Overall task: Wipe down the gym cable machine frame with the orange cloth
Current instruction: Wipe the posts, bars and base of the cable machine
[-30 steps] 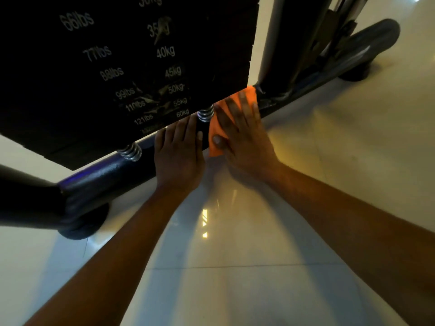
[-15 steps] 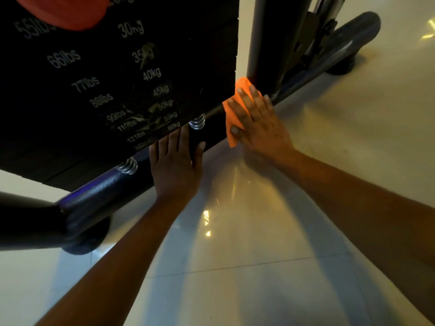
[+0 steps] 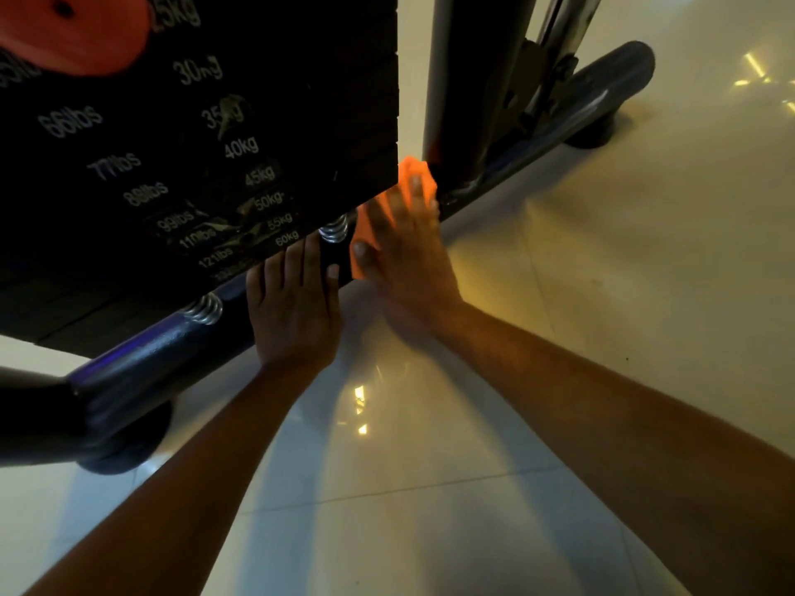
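Straight fingers (image 3: 415, 195) of the right hand (image 3: 404, 251) pressing the orange cloth (image 3: 415, 172) flat on the base tube (image 3: 172, 359), tips now up against the foot of the upright post (image 3: 451, 79); pushed further along than 1 s ago. Left hand (image 3: 292, 311) flat, fingers extended, resting on the same tube beneath the weight stack (image 3: 193, 144), holding nothing, unmoved. Probably end of this stroke; corner reached, post itself likely next.

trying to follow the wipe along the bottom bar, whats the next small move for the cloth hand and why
Probably slide the right hand and cloth on toward the upright post: the cloth lies flat under straight fingers at the post's foot, while the left hand braces on the bar.
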